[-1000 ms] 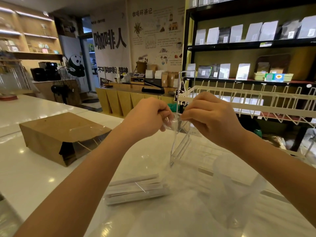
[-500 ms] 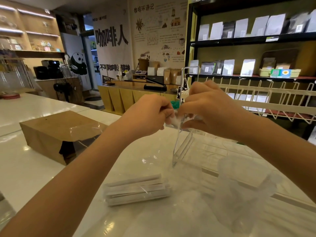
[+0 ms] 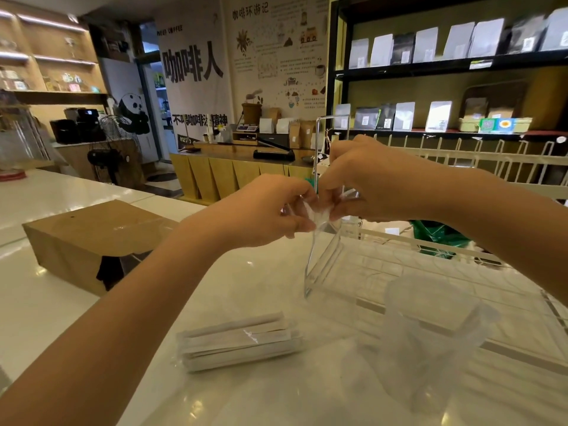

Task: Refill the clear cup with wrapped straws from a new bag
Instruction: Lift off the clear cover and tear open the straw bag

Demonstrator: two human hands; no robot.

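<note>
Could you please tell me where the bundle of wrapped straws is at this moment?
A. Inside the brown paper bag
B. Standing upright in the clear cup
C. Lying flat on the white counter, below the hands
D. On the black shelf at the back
C: the bundle of wrapped straws lies flat on the white counter, while the left hand and right hand pinch clear plastic film above it.

A glossy white surface (image 3: 61,302) fronts a café interior. Black shelves (image 3: 445,64) hold pouches at right. A panda mural (image 3: 133,113) marks the far wall.
</note>
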